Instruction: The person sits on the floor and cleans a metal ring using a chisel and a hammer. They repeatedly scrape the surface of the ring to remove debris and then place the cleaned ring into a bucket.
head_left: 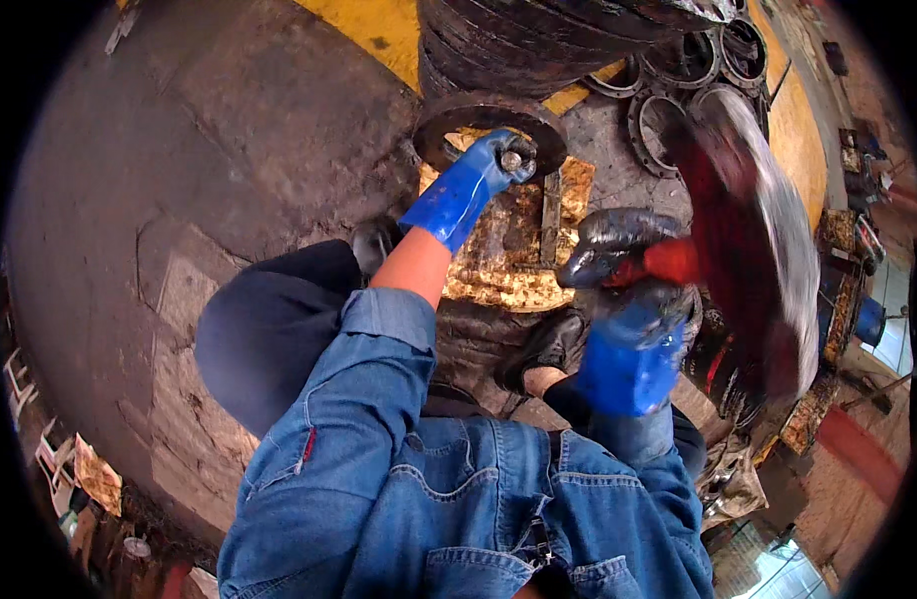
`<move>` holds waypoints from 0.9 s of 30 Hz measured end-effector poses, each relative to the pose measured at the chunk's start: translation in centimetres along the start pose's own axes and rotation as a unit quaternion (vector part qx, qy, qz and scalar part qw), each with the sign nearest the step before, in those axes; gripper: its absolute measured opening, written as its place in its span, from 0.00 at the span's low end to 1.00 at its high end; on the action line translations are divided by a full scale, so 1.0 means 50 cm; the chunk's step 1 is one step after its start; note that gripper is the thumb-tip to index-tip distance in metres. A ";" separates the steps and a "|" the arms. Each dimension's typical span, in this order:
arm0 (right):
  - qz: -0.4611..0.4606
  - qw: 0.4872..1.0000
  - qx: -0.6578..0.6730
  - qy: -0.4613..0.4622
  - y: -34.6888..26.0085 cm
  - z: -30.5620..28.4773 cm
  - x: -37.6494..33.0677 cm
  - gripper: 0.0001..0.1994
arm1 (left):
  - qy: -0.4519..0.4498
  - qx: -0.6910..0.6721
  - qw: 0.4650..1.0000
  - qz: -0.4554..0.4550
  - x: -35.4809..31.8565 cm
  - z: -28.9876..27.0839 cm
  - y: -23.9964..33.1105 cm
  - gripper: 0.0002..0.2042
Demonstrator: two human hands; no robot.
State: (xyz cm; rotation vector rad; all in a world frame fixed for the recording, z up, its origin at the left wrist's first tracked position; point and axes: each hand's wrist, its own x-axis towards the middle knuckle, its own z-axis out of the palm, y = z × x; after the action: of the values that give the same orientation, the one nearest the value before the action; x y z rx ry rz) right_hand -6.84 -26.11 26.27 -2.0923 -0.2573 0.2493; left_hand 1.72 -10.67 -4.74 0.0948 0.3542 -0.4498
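Note:
My left hand [486, 170], in a blue glove with darkened fingers, is closed round a metal bar whose round end [512, 161] faces up. It is held over a dark, flat metal ring [436, 132]; the bar's lower end is hidden. To the right, my right hand [643, 324] wears a blue-cuffed glove with blackened fingers. Those fingers wrap round the red handle [670, 261] of what looks like a hammer. Its large dark red head with a grey-white edge [753, 240] is raised close to view and smeared by motion.
A big dark, ribbed cylinder [538, 50] stands beyond the ring. Beneath the ring lies a worn yellowish block or plate [508, 285]. Several dark flanged rings [643, 130] are piled at the upper right. My black shoe [548, 344] is near the block on the grimy floor [209, 120].

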 end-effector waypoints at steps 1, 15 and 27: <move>-0.007 1.000 0.005 -0.004 0.003 0.009 -0.004 0.17 | -0.028 -0.026 0.999 -0.025 0.000 -0.011 0.008 0.16; -0.004 1.000 -0.011 -0.004 -0.025 -0.014 -0.039 0.17 | -0.079 0.043 0.996 -0.013 -0.012 -0.006 0.019 0.13; 0.098 0.994 -0.004 -0.049 -0.009 -0.007 -0.028 0.18 | 0.114 0.001 0.993 0.034 -0.016 0.062 0.000 0.09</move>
State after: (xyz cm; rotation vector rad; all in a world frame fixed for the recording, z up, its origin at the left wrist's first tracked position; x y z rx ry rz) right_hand -8.14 -26.58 26.92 -2.1178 -0.1102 0.4694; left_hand 2.02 -10.85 -1.53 0.1609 0.5724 -0.3717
